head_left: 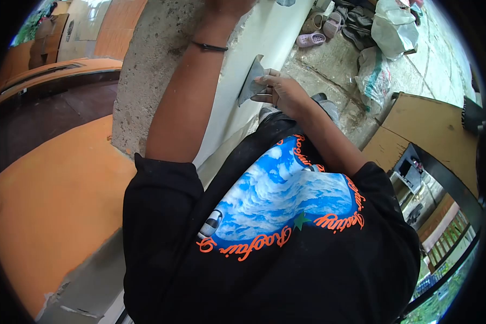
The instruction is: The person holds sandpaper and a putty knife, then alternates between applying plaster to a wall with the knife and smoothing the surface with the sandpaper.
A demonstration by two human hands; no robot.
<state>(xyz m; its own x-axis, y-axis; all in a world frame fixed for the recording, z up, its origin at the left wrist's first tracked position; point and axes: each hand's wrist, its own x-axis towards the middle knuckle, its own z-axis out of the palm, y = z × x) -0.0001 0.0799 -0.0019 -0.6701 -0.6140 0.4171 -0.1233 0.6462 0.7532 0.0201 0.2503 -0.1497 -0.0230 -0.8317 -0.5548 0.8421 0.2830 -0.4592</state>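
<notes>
My right hand is closed around a putty knife, whose wide, thin grey blade spreads out to the left of my fingers. The handle is hidden by the hand. The blade is at the smooth white surface of a ledge; whether it touches cannot be made out. Across the rough grey concrete reaches my left arm, with a dark band at the wrist. Only the base of my left hand shows at the top edge, its fingers out of frame. Close by, a grey piece is cut off by that edge.
On the paved floor at right lie shoes, a white sack and a plastic bag. Cardboard stands further right. An orange surface is on the left.
</notes>
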